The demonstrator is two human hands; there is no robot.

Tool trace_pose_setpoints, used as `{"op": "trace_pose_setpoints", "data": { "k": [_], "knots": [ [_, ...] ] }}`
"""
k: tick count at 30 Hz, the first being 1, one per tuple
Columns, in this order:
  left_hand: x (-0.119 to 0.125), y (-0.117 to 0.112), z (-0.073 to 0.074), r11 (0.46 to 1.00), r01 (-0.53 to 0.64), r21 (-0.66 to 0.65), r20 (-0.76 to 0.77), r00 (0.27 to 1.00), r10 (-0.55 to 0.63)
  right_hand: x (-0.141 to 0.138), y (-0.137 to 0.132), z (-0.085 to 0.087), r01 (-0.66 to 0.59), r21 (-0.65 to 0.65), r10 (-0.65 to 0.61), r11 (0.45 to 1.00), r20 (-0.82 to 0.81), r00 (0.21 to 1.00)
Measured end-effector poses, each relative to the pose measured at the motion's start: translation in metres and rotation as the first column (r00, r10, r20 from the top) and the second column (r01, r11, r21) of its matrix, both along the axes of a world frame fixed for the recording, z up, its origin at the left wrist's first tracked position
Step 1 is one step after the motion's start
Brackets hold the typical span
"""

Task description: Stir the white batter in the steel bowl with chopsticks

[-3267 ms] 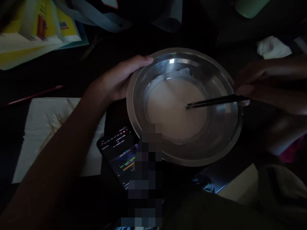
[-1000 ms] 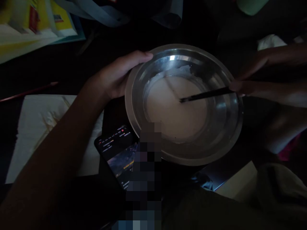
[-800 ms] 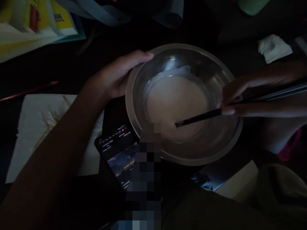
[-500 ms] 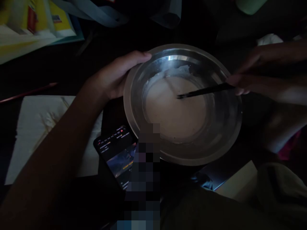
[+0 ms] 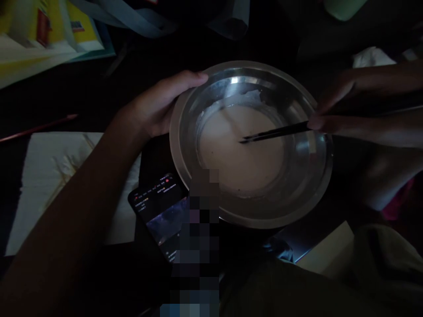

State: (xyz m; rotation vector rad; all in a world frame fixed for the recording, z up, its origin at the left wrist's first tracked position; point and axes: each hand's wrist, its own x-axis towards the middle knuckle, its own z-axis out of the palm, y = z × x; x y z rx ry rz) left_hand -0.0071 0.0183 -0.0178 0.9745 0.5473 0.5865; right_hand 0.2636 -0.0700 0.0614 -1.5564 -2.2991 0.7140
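Note:
A wide steel bowl of pale, creamy batter sits tilted slightly in the middle of the dim view. My left hand clasps its left side, thumb over the rim and the other fingers hidden beneath. From the right, my right hand pinches a pair of dark chopsticks above the bowl's right rim. Their tips are close together at the batter's surface; how deep they go I cannot tell.
Left of the bowl lie a lit phone, a white paper sheet with thin sticks, and a reddish pencil-like stick. Yellow printed packaging is at upper left. A crumpled white tissue shows at upper right. Pixelated blocks cover the lower middle.
My right hand has shifted a little down and left, and the chopstick tips have moved slightly left and lower through the batter. My left hand and the bowl stay put.

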Motion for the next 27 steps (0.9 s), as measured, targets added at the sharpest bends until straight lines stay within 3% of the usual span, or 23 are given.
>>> {"op": "trace_pose_setpoints", "data": {
  "k": [3,6,8,10,13,14,15,17,19,21,25,27],
  "knots": [
    [0.0,0.0,0.0,1.0,-0.02,-0.021,0.011,1.0,0.021,0.009,0.004,0.001,-0.173,-0.057,0.172,0.983,-0.022,0.985],
    [0.0,0.0,-0.001,0.999,-0.035,-0.04,-0.008,0.999,0.035,-0.005,0.0,-0.007,-0.29,-0.077,0.284,0.954,-0.076,0.956],
    [0.001,0.001,-0.002,0.998,-0.043,-0.05,-0.019,0.999,0.042,-0.019,-0.005,-0.011,-0.241,-0.042,0.236,0.97,-0.083,0.968],
    [0.001,0.001,-0.002,0.997,-0.047,-0.055,-0.021,0.999,0.046,-0.027,-0.009,-0.012,-0.103,0.004,0.103,0.995,-0.07,0.992],
    [0.002,-0.001,-0.001,0.999,-0.017,-0.05,0.01,1.0,0.017,-0.018,-0.008,-0.005,0.082,0.048,-0.08,0.995,-0.037,0.996],
    [0.002,-0.001,0.0,0.999,-0.008,-0.049,0.024,1.0,0.009,-0.011,-0.007,-0.002,0.08,0.036,-0.079,0.996,-0.023,0.997],
    [0.002,-0.002,0.0,0.999,0.0,-0.048,0.035,0.999,0.002,-0.003,-0.005,0.001,0.04,0.025,-0.04,0.999,-0.009,0.999],
    [0.002,-0.002,0.0,0.999,-0.006,-0.052,0.03,1.0,0.008,0.008,0.0,0.004,-0.154,-0.023,0.155,0.988,0.015,0.988],
    [0.001,-0.001,0.001,0.998,-0.025,-0.058,0.001,1.0,0.025,0.008,0.002,0.001,-0.355,-0.057,0.355,0.933,-0.005,0.935],
    [0.002,-0.002,0.002,0.997,-0.049,-0.058,-0.033,0.998,0.047,-0.003,0.0,-0.005,-0.395,-0.05,0.393,0.917,-0.049,0.918],
    [0.003,-0.004,0.006,0.993,-0.104,-0.05,-0.135,0.986,0.097,-0.03,-0.009,-0.014,-0.098,0.036,0.1,0.995,-0.071,0.992],
    [0.004,-0.004,0.007,0.995,-0.092,-0.041,-0.134,0.987,0.085,-0.031,-0.012,-0.012,0.044,0.094,-0.04,0.995,-0.047,0.998]
  ]
}}
